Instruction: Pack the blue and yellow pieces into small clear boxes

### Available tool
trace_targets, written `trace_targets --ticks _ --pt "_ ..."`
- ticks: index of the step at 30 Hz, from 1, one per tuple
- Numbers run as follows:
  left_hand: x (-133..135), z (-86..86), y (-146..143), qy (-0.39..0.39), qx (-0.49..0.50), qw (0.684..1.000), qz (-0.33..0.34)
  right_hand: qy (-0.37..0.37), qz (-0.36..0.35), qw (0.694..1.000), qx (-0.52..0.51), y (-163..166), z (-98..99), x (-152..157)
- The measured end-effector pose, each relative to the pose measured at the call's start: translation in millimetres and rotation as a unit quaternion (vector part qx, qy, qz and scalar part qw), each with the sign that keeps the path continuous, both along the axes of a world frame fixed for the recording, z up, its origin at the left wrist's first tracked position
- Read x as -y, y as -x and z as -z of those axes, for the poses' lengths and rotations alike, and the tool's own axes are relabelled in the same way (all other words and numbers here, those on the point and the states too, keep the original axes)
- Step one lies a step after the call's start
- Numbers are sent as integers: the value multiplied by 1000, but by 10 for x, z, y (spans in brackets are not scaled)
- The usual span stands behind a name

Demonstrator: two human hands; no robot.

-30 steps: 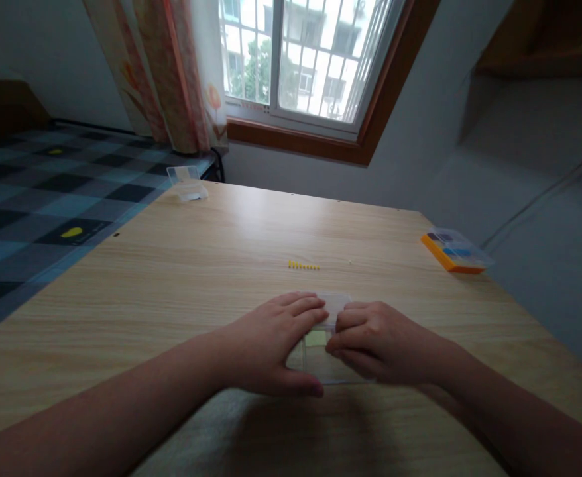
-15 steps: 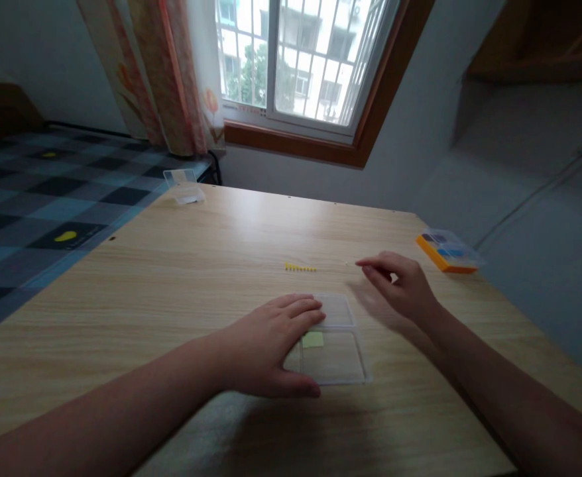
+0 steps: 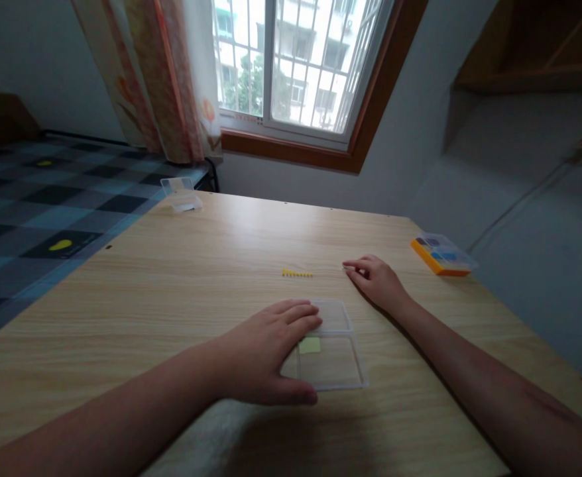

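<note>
A clear plastic box [image 3: 334,363] with a small yellow-green patch [image 3: 309,345] inside lies on the wooden table [image 3: 181,285] in front of me. My left hand [image 3: 266,351] rests flat on the box's left side, fingers stretched out. My right hand [image 3: 376,281] lies on the table farther back and to the right, its fingertips pinched together at a tiny pale thing I cannot make out. A short row of yellow beads [image 3: 297,273] lies between the hands, just left of the right hand's fingertips.
A small clear open box [image 3: 180,193] sits at the table's far left corner. An orange-based box with blue contents [image 3: 443,254] sits at the right edge. A bed with a checked cover [image 3: 32,205] stands to the left; a window [image 3: 281,63] is behind the table.
My right hand left the clear box and moved back and right, coming down on the table beside the yellow beads. The left hand has stayed on the box.
</note>
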State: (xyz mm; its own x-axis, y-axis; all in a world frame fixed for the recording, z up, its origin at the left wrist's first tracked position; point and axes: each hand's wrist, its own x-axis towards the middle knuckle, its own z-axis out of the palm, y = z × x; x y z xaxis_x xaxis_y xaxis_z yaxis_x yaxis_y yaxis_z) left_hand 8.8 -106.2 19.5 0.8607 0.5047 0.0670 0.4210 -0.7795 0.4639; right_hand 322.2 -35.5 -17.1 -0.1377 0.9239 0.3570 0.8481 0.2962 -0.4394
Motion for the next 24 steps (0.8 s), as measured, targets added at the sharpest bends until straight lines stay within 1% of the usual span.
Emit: trace_targets --ticks 4,9,13,16,19,21,22,24 --pt "-7 -13 6 2 3 1000 1 3 18 1000 3 44 -16 11" --pt "-15 1 11 -2 10 1000 2 10 23 1000 -18 92 -41 10" --pt "-19 9 6 -3 17 1000 3 20 20 998 -62 131 -69 1" --pt "-18 3 4 -6 11 1000 5 38 0 991 -124 168 -107 33" --pt "-15 0 11 -9 5 1000 1 66 -37 978 -194 232 -181 150" --pt "-13 -2 17 -6 3 1000 -3 86 -74 963 -246 289 -253 276" --pt "-12 -4 18 -4 1 1000 -5 98 -101 949 -281 322 -292 345" --pt "-12 -9 17 0 -4 1000 -5 125 -168 908 -364 392 -372 482"
